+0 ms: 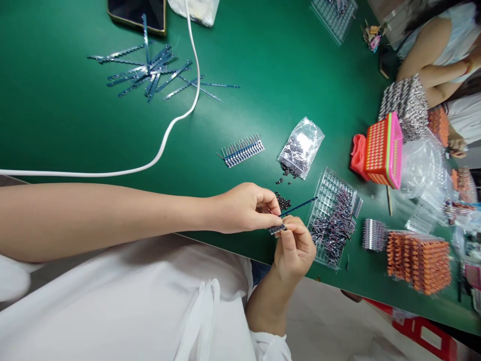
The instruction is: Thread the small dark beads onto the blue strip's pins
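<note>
Piece (277, 229): held above the tabletop (225, 110); I judge it light, thin, easily bent; I'd take its ends;
Left grip (240, 206): pinched nearly closed on it;
Right grip (296, 248): likewise, at one end

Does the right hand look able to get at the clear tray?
Probably yes: the clear tray lies close beside the right hand, with nothing apparent blocking it, though that hand seems occupied with a small dark piece.
</note>
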### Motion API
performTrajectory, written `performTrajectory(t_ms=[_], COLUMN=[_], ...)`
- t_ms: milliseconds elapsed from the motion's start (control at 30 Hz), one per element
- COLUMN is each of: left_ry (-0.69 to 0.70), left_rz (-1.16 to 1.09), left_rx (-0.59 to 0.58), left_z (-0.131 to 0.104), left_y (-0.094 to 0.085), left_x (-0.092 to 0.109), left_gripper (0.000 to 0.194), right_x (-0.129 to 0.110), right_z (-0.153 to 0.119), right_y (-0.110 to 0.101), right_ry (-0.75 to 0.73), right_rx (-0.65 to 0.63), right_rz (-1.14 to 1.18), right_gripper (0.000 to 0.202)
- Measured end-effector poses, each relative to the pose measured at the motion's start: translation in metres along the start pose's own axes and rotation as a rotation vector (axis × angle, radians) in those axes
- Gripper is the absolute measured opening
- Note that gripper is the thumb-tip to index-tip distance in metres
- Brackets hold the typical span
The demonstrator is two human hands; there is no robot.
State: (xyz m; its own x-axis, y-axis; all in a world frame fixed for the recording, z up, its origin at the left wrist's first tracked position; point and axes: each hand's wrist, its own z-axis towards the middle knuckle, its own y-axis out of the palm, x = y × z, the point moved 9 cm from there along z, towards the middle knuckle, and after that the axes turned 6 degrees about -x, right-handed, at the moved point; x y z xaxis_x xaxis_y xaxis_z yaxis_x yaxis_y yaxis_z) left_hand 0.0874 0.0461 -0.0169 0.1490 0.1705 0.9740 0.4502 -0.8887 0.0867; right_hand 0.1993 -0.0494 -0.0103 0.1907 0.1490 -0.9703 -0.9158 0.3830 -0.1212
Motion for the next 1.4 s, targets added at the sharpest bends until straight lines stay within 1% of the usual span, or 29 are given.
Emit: performTrajectory(t_ms=[200,300,533,700,867,1033,1200,1400], left_ry=[0.004,0.004,-0.005,-0.034,-0.033,-0.039,-0.041,-0.041], left_rz=[0.016,0.023,0.030,0.021,0.015,0.024,0.032,0.046], left_rx=[0.000,-0.013,-0.044,-0.057,-0.046,-0.056,-0.070,-0.086], left_z=[0.000,0.000,0.000,-0.001,-0.001,0.000,0.000,0.001], left_y=[0.000,0.000,0.002,0.004,0.004,0.005,0.006,0.008], left_x=[0.001,0.000,-0.001,-0.002,-0.003,-0.004,-0.003,-0.004], left_gripper=[0.017,0.017,0.016,0.014,0.014,0.015,0.011,0.011], right_x=[0.000,0.003,0.022,0.027,0.026,0.026,0.031,0.037], right_z=[0.000,0.000,0.001,0.001,0.000,-0.001,-0.003,-0.005], right_y=[-0.002,-0.002,0.001,0.002,0.003,0.003,0.002,0.001], right_ry=[0.000,0.017,0.194,0.239,0.218,0.218,0.273,0.355], right_rx=[0.001,-0.013,-0.123,-0.137,-0.145,-0.154,-0.172,-0.171], right_rz=[-0.042,-0.016,0.137,0.248,0.238,0.250,0.265,0.249], right_gripper=[0.006,0.006,0.011,0.008,0.008,0.012,0.009,0.010])
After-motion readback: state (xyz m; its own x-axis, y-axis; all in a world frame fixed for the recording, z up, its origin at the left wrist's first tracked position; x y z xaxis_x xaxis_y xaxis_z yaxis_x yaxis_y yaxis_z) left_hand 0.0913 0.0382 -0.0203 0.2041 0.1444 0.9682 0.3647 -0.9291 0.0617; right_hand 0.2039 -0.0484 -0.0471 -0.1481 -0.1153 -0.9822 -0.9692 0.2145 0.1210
